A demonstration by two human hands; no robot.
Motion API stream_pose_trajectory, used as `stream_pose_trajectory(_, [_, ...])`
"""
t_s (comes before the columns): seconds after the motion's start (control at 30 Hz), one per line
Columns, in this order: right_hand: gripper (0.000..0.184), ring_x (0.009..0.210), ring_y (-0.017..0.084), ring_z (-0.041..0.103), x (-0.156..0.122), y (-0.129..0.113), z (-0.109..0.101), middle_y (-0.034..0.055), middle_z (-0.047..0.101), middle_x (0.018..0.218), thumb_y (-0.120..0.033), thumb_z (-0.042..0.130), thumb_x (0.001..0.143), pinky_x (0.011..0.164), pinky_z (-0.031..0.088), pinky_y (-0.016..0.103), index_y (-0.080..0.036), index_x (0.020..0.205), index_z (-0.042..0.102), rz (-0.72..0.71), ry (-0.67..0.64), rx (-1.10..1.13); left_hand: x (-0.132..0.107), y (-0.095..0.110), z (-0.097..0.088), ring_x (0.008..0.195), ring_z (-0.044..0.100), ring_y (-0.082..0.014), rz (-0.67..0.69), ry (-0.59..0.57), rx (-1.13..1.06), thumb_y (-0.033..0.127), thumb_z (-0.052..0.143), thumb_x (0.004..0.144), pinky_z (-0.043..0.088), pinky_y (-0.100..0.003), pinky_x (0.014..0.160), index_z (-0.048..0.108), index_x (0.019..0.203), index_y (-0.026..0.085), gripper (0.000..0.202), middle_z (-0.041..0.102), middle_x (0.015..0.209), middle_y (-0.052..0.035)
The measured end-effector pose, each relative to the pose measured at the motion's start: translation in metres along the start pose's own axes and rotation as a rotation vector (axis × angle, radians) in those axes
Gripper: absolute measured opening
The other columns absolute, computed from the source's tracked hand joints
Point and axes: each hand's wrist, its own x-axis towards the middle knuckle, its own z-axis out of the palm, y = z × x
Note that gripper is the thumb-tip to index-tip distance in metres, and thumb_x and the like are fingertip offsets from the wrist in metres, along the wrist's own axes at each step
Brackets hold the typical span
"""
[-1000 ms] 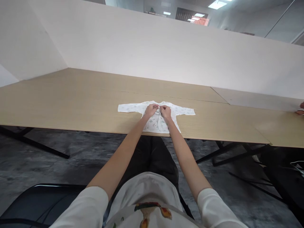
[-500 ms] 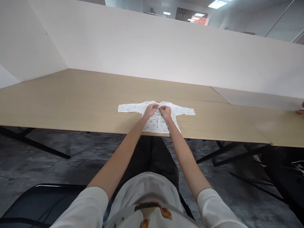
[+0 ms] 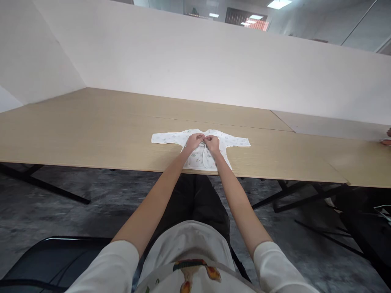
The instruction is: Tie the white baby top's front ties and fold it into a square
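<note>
In the head view, the small patterned shirt point(image 3: 199, 158) lies spread along the near edge of the desk point(image 3: 106, 126); left hand point(image 3: 194, 141) and right hand point(image 3: 213, 143) pinch its front below the neckline. A light, level pinch should avoid puckering the cloth

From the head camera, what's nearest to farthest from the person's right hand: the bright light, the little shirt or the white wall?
1. Little shirt, right under the right hand.
2. White wall, along the far side of the table.
3. Bright light, up beyond the wall.
</note>
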Motion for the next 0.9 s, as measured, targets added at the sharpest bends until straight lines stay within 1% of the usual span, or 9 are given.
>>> stream_pose_trajectory(0.17, [0.013, 0.074, 0.018, 0.065, -0.001, -0.002, -0.002, 0.0068, 0.073, 0.08, -0.025, 0.062, 0.071, 0.073, 0.049, 0.027, -0.015, 0.074, 0.069, 0.007, -0.015, -0.051, 0.0, 0.0, 0.0, 0.092, 0.066, -0.0185, 0.017, 0.003, 0.102, 0.027, 0.055, 0.085, 0.05, -0.029, 0.087, 0.071, 0.092, 0.02, 0.02, 0.074, 0.094, -0.0051])
stream_pose_trajectory(0.4, [0.015, 0.069, 0.019, 0.064, 0.0, 0.0, -0.001, 0.0041, 0.071, 0.072, -0.027, 0.059, 0.067, 0.071, 0.048, 0.028, -0.017, 0.068, 0.07, 0.056, -0.003, -0.041, -0.001, 0.003, 0.002, 0.088, 0.065, -0.0181, -0.038, 0.06, 0.218, 0.027, 0.05, 0.089, 0.048, -0.028, 0.083, 0.069, 0.094, 0.019, 0.022, 0.073, 0.093, -0.0052])
stream_pose_trajectory(0.47, [0.016, 0.07, 0.019, 0.064, 0.0, 0.0, 0.0, 0.0047, 0.072, 0.073, -0.027, 0.058, 0.068, 0.072, 0.048, 0.028, -0.017, 0.069, 0.07, 0.057, 0.01, -0.048, -0.001, 0.004, 0.004, 0.086, 0.064, -0.0181, -0.056, 0.067, 0.259, 0.025, 0.049, 0.089, 0.048, -0.029, 0.082, 0.069, 0.094, 0.019, 0.021, 0.072, 0.093, -0.0055])
stream_pose_trajectory(0.57, [0.018, 0.075, 0.02, 0.064, 0.0, 0.001, 0.001, 0.0059, 0.073, 0.078, -0.025, 0.054, 0.069, 0.075, 0.047, 0.029, -0.017, 0.071, 0.071, 0.022, 0.018, -0.082, 0.0, 0.003, 0.006, 0.084, 0.063, -0.019, -0.074, 0.08, 0.338, 0.021, 0.05, 0.087, 0.047, -0.03, 0.083, 0.068, 0.095, 0.019, 0.02, 0.071, 0.091, -0.0061])
stream_pose_trajectory(0.7, [0.024, 0.074, 0.019, 0.062, 0.0, 0.002, 0.0, 0.0065, 0.072, 0.079, -0.021, 0.048, 0.073, 0.075, 0.047, 0.029, -0.016, 0.075, 0.071, -0.034, 0.012, -0.183, 0.001, 0.004, 0.006, 0.093, 0.062, -0.0216, -0.059, 0.108, 0.431, 0.012, 0.054, 0.082, 0.044, -0.033, 0.089, 0.068, 0.099, 0.02, 0.024, 0.071, 0.093, -0.0071])
stream_pose_trajectory(0.8, [0.027, 0.073, 0.019, 0.062, 0.001, 0.003, 0.0, 0.0062, 0.072, 0.079, -0.02, 0.046, 0.075, 0.074, 0.046, 0.029, -0.017, 0.08, 0.072, -0.069, 0.006, -0.244, -0.001, 0.008, 0.006, 0.101, 0.059, -0.0265, -0.058, 0.092, 0.525, 0.014, 0.055, 0.082, 0.041, -0.038, 0.094, 0.07, 0.089, 0.019, 0.018, 0.07, 0.096, -0.0114])
stream_pose_trajectory(0.9, [0.029, 0.075, 0.02, 0.062, 0.0, 0.003, 0.002, 0.0077, 0.072, 0.082, -0.017, 0.045, 0.076, 0.076, 0.046, 0.029, -0.017, 0.081, 0.073, -0.092, -0.011, -0.308, -0.005, 0.012, 0.007, 0.106, 0.056, -0.0305, -0.042, 0.075, 0.636, 0.016, 0.05, 0.086, 0.039, -0.043, 0.096, 0.072, 0.084, 0.016, 0.022, 0.068, 0.101, -0.0167])
